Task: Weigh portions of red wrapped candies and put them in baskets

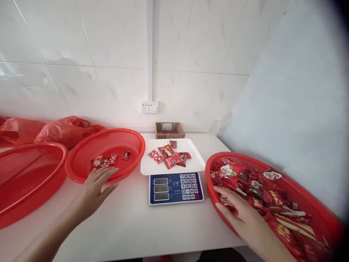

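My left hand point(99, 183) is over the front rim of the middle red basket point(71, 165), its fingers stretched and apart, with nothing in them. Several small wrapped candies point(113, 158) lie in that basket. My right hand point(240, 209) reaches over the near left rim of the right red basket point(211, 163), thumb and fingers apart. A red candy packet point(224, 200) shows between them; it does not look gripped. Many red snack packets point(272, 196) fill this basket. Between my hands stands a digital scale point(176, 202), with several red packets point(172, 160) on its white tray point(148, 168).
Another red basket point(58, 149) stands at the far left, with red plastic bags point(65, 131) behind it. A small cardboard box point(170, 135) sits behind the scale tray. A wall socket point(149, 107) is above. A pale panel point(294, 109) rises on the right.
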`<state>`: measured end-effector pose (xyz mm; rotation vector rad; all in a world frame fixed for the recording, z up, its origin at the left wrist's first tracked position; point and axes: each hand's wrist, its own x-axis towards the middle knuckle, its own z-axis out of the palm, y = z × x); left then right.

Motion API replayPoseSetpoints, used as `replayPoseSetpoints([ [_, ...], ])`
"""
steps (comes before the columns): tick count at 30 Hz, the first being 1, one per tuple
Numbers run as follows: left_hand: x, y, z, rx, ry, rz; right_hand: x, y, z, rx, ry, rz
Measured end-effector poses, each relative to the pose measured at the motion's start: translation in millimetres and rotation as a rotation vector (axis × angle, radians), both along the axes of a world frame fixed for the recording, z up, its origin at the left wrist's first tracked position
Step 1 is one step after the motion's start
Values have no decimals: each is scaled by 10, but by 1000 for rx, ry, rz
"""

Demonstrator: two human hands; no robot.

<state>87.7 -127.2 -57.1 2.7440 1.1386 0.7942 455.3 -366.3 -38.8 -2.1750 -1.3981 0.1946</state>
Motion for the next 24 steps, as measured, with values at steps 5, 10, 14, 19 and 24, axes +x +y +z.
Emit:
replayPoseSetpoints([
  [5, 698, -228, 115, -14, -120, -262, 61, 5, -109, -35, -12, -8],
  [10, 1575, -255, 234, 7, -9, -410, -29, 72, -364, -25, -71, -40],
  [14, 2036, -155, 231, 31, 191, -268, -28, 23, -363, -21, -26, -88],
  [19, 2196, -79, 148, 32, 220, -203, 6, -31, -353, 0, -20, -85],
  [24, 2231, -285, 237, 41, 156, -223, 31, -22, -432, 33, -93, -60],
])
